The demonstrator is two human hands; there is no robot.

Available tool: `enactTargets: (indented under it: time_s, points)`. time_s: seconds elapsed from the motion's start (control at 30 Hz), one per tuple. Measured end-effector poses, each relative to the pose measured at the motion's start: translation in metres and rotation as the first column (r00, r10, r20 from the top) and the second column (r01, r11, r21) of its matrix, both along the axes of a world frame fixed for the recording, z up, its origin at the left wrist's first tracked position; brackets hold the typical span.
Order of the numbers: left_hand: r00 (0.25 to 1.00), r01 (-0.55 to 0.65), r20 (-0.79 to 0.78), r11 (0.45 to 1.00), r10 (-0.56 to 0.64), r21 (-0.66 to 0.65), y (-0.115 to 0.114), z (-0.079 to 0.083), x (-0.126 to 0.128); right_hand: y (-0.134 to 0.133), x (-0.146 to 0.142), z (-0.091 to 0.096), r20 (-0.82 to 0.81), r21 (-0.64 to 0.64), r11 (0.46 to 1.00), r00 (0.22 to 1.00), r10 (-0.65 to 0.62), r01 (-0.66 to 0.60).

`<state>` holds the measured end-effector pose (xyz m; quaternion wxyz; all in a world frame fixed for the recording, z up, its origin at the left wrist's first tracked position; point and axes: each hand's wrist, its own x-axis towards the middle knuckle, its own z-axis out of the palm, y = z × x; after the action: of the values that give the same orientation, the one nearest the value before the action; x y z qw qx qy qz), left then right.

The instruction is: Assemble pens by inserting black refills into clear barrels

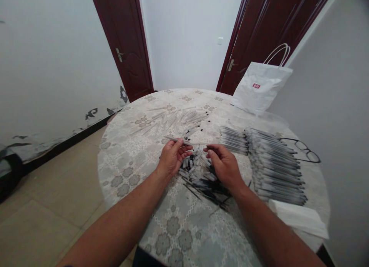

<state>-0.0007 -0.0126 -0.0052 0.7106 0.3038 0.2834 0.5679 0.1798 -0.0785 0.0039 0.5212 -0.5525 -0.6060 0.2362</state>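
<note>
My left hand (172,156) pinches a slim, clear pen barrel (172,138) between thumb and fingers, its pointed end toward the left. Opposite it, my right hand (224,163) is closed at the fingertips on a thin pen refill (198,144), which spans the gap between the hands; its right end is dark and partly covered by my fingers. Whether the refill enters the barrel is too small to tell. Below both hands lies a loose heap of pen parts (204,180), with dark refills and short black-and-clear pieces. My right hand partly covers this heap.
Clear barrels (184,119) lie scattered toward the back of the round table (121,163). On the right are a large stack of pens (276,171), a smaller row of pens (232,139), eyeglasses (307,151), a white paper bag (259,86) and a white packet (300,219).
</note>
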Motion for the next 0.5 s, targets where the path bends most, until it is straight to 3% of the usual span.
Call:
enactTargets:
  time_s: [0.07, 0.13, 0.33, 0.5]
  points:
    - [0.999, 0.031, 0.006, 1.0, -0.031, -0.001, -0.001, 0.0, 0.001, 0.008, 0.004, -0.009, -0.185, -0.078, 0.997, 0.983, 0.015, -0.03]
    - [0.997, 0.072, 0.01, 0.997, -0.072, 0.01, -0.001, 0.0, 0.001, 0.013, 0.004, -0.014, -0.263, -0.112, 0.993, 0.965, 0.017, -0.048]
    - [0.987, 0.157, -0.021, 0.987, -0.156, 0.046, -0.006, 0.003, 0.0, 0.009, 0.001, -0.013, -0.155, -0.081, 0.997, 0.988, -0.017, 0.004]
    - [0.974, 0.224, -0.041, 0.973, -0.221, 0.06, -0.009, 0.005, 0.001, 0.008, -0.003, -0.013, -0.239, -0.055, 0.998, 0.971, -0.003, -0.011]
